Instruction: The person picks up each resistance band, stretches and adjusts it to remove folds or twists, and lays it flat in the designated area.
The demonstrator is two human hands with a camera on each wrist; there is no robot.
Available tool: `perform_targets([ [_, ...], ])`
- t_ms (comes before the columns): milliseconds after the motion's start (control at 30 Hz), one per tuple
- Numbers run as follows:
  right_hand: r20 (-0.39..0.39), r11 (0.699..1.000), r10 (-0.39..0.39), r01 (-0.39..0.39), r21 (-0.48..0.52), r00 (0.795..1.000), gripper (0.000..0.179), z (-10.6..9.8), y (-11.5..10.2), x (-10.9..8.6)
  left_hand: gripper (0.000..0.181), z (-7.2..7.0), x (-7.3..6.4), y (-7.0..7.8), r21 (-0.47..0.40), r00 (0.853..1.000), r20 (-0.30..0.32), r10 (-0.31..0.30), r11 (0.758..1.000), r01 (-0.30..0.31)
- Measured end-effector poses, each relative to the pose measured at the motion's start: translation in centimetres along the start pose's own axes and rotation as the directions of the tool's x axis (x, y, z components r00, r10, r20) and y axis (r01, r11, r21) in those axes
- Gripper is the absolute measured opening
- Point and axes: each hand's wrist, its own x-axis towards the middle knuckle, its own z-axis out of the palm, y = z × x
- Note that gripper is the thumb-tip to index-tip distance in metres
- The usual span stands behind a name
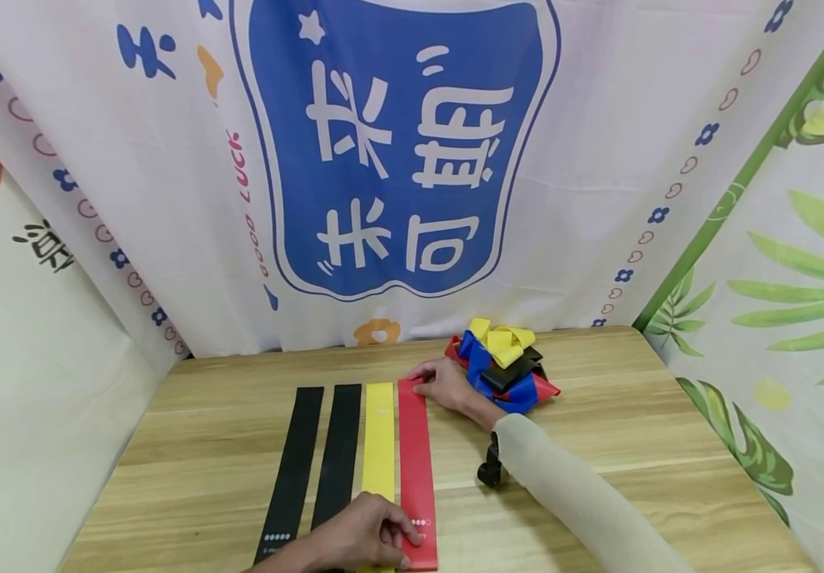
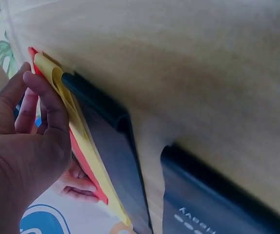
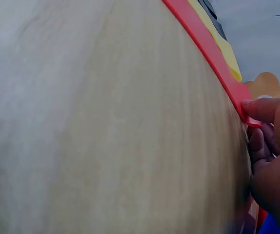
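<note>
A red resistance band [image 1: 417, 469] lies flat and lengthwise, the rightmost of a row. My right hand [image 1: 446, 383] pinches its far end; in the right wrist view the thumb [image 3: 264, 109] lies on top of that end. At the near end, my left hand [image 1: 369, 532] holds the band between thumb and fingertips, reaching across the yellow band [image 1: 379, 438]. Left of the yellow one are two black bands, the inner black band [image 1: 338, 446] partly hidden by my left hand and the outer black band [image 1: 293, 461] bearing white print near its front end.
A loose heap of red, blue, yellow and black bands [image 1: 505, 366] sits at the back right, just beyond my right hand. The wooden table [image 1: 204, 446] ends at a printed curtain [image 1: 398, 314] behind. A black strap piece [image 1: 489, 469] hangs at my right sleeve [image 1: 577, 493].
</note>
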Motion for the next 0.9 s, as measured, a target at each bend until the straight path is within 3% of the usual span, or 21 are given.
perform_targets([
  [200, -0.007, 1.000, -0.015, 0.015, -0.007, 1.000, 0.018, -0.1, -0.3, -0.1, 0.016, -0.6, -0.1, 0.4, 0.066, 1.000, 0.018, 0.011, 0.998, -0.013],
  [567, -0.044, 0.997, -0.055, 0.058, 0.056, 0.998, 0.016, -1.1, -0.9, -1.5, 0.015, -2.1, 0.6, 1.0, 0.121, 0.998, -0.011, 0.069, 0.990, -0.067],
  [900, -0.031, 0.989, -0.067, 0.071, 0.132, 0.997, 0.020, -3.1, -1.6, -3.2, 0.011, -4.2, 2.2, 1.5, 0.219, 0.981, -0.130, 0.145, 0.969, -0.114],
])
